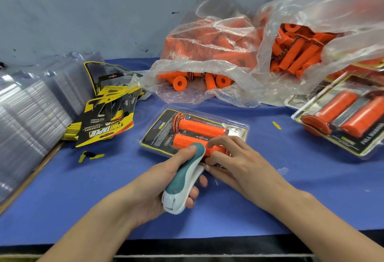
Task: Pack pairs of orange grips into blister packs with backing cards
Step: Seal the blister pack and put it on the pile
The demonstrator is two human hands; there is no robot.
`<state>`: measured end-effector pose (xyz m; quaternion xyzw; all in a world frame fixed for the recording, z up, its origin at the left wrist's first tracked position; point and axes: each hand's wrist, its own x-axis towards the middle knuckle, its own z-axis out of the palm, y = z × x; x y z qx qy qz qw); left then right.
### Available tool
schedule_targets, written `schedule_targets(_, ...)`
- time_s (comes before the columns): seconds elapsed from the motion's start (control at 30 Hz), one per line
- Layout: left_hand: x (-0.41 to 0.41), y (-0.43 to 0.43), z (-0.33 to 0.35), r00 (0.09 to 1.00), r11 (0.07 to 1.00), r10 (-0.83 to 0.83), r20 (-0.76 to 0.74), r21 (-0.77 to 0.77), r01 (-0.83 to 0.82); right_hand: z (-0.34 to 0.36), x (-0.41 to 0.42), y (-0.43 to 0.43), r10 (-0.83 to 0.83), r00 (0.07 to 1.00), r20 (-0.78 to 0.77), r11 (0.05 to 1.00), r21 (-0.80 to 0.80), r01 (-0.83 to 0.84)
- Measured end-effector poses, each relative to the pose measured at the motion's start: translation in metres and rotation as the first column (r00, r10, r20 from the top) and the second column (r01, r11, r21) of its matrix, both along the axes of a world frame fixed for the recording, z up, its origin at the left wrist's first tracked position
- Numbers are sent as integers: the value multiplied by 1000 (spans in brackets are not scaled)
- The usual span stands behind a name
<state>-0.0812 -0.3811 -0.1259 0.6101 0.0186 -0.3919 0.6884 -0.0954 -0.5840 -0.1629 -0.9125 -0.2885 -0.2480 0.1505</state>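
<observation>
At the far left, one leaning stack of clear blister shells (pixel 27 116), too many to count, beside the edge of a blue cloth (pixel 62 199). Just beside the stack, one loose pile of yellow-and-black backing cards (pixel 104 120) printed PROTAPER, number not countable. In front of the pile, two small yellow scraps (pixel 83 156) flat on the cloth. A third scrap (pixel 276 125) well off to the right, past the centre.

In the middle, one blister pack (pixel 158 130) flat on the cloth, card inside, with two orange grips (pixel 199 127) side by side within it.

Over its near edge, two hands:
- Left hand (pixel 153 184) wrapped round one teal-and-white stapler (pixel 182 174), thumb on top near the nose, fingers curled underneath, nose of the tool at the pack's near edge.
- Right hand (pixel 239 166) just beside the stapler, fingers bent, fingertips on the bubble over the nearer grip, thumb at the near edge, holding the pack.

Behind, against a grey wall (pixel 83 12), two clear plastic bags, touching:
- Left bag (pixel 207 39) open toward the front, with loose grips (pixel 179 83) showing at its mouth.
- Right bag (pixel 332 8) larger, also full of orange grips, far too many to count in either.

At the far right, one short stack of finished packs (pixel 353 143) partly under the right bag, the top one holding two orange grips. Number of packs beneath impossible to tell.
</observation>
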Motion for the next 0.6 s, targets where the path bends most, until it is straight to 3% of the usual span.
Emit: schedule_targets(0.6,-1,-5,0,998,998,-58,-8,-17,57,-4,2,-5,48,996,-80,993,110,-39)
